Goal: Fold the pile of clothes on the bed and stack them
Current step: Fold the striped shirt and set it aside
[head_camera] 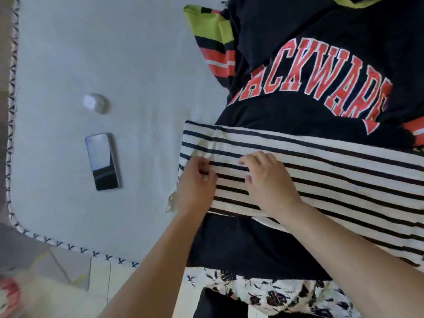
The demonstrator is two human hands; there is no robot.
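A white garment with black stripes (332, 171) lies flat across the pile on the bed. My left hand (197, 182) pinches its fabric near the left end. My right hand (268, 180) is close beside it, its curled fingers and thumb pinching the same garment. Behind it lies a black sweatshirt with red lettering (321, 42), which partly covers a green, orange and black garment (215, 42). A black garment (241, 249) shows under the striped one, and a floral piece (286, 294) lies nearest me.
The white bed sheet (114, 53) spreads out to the left. On it lie a dark phone (102, 161) and a small white case (96, 103). The bed's stitched edge (68, 247) curves along the lower left, with tiled floor (57, 283) beyond.
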